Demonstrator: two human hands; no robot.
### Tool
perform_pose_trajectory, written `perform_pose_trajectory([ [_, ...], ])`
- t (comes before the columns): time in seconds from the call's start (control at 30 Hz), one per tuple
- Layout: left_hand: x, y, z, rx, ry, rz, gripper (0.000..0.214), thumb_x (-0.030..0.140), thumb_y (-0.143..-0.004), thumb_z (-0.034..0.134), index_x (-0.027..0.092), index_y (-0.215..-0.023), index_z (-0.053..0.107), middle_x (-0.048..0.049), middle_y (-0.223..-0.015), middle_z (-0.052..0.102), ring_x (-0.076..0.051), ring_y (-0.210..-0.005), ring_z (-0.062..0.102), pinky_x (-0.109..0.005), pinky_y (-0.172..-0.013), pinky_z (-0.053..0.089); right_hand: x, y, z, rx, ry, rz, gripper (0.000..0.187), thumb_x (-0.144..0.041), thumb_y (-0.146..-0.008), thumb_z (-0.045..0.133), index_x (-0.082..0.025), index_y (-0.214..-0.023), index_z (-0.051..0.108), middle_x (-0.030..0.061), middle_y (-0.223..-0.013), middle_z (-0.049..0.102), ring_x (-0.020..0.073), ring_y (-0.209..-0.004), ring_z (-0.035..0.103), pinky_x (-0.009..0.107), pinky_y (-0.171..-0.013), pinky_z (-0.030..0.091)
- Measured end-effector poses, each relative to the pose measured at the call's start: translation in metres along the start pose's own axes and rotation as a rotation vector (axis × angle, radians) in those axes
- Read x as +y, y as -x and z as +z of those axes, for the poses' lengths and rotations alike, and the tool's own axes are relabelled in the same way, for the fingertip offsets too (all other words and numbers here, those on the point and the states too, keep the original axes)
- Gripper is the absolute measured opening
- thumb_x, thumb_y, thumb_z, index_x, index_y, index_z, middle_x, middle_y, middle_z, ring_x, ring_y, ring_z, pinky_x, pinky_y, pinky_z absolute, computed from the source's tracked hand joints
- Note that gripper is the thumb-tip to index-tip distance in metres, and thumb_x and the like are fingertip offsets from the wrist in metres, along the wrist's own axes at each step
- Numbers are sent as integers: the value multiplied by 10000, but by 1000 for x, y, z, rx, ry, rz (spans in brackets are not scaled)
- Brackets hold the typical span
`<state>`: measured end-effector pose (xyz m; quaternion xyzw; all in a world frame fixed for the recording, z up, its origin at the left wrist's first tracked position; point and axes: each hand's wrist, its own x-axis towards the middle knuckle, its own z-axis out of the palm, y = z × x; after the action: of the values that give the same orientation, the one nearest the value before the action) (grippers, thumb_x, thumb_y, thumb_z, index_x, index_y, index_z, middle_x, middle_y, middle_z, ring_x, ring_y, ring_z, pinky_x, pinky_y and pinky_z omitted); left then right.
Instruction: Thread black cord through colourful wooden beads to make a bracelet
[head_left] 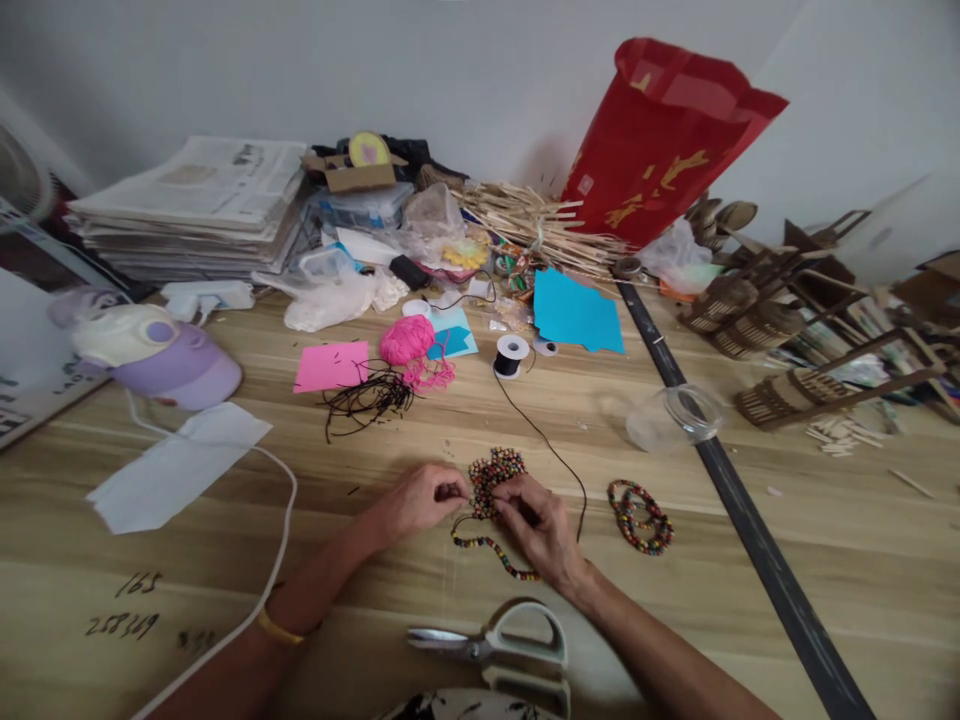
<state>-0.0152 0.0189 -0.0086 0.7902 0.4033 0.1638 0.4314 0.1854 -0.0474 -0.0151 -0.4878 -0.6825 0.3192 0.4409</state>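
A heap of small multicoloured beads lies on the table between my hands. My left hand is closed in a pinch at the heap's left side, on what looks like the end of a thin black cord. From there a strand of threaded beads curves down and right, passing under my right hand. The right thumb and forefinger pinch together at the heap's edge; whatever is between them is too small to see. Scissors with pale handles lie nearest me, and a coiled bead strand rests to the right.
A spool of black cord stands ahead, its loose end trailing toward my right hand. Beyond are pink yarn, cut black cords and blue card. A clear jar lies right; a white cable crosses left.
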Motion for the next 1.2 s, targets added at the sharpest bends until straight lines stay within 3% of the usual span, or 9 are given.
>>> perform_pose_trajectory([
  [0.2, 1, 1, -1, 4, -17, 37, 95, 93, -739, 605, 133, -756, 689, -23, -704, 639, -108, -596, 553, -197, -576, 419, 0, -1, 0, 13, -12, -118, 131, -215, -923, 515, -180, -887, 636, 64, -805, 647, 175, -760, 615, 285, -695, 500],
  [0.8, 4, 1, -3, -2, -116, 73, 107, 79, -741, 630, 141, -777, 710, -38, -750, 676, -133, -669, 598, -216, -644, 441, 1, -2, 1, 15, -18, -108, 111, -203, -917, 529, -183, -856, 619, 49, -782, 629, 161, -731, 595, 257, -671, 480],
  [1.2, 4, 3, 8, -4, -329, 221, 99, 158, -831, 604, 168, -841, 702, -42, -845, 666, -165, -815, 615, -246, -750, 437, 0, -1, 2, 4, 29, -102, 126, -218, -922, 507, -184, -830, 584, 30, -731, 599, 150, -672, 568, 243, -622, 460],
])
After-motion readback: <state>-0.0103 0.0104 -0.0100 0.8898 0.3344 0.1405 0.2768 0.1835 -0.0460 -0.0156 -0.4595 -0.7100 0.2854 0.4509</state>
